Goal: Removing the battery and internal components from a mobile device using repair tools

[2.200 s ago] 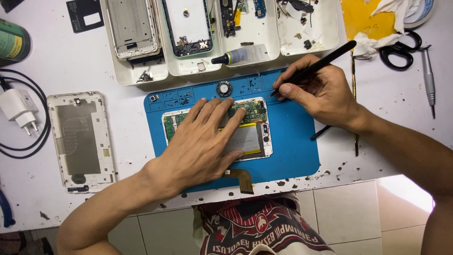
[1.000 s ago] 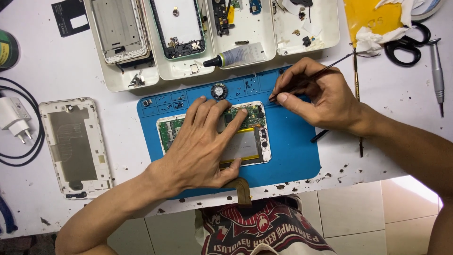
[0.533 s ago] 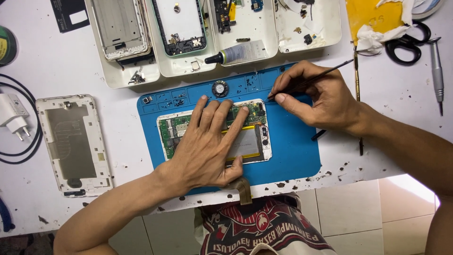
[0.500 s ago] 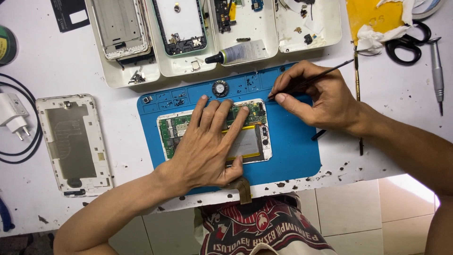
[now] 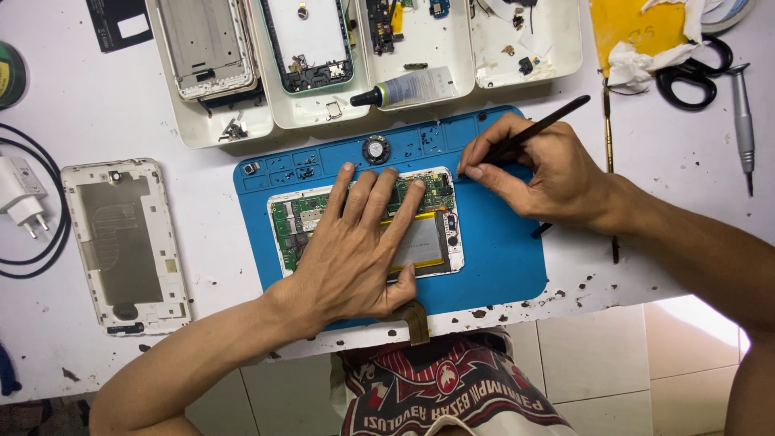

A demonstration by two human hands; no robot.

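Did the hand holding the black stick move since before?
Yes. The right hand slid left along the blue mat, bringing the black stick tip to the opened phone's top corner.

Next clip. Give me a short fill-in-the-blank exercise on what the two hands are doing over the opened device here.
1. The left hand lies flat on the opened device, which rests on a ____ mat.
2. The right hand holds a thin ____ tool like a pen.
3. The tool's tip points at the device's upper ____ corner.
4. A pair of ____ lies at the table's far right.

Missing words: blue; black; right; scissors
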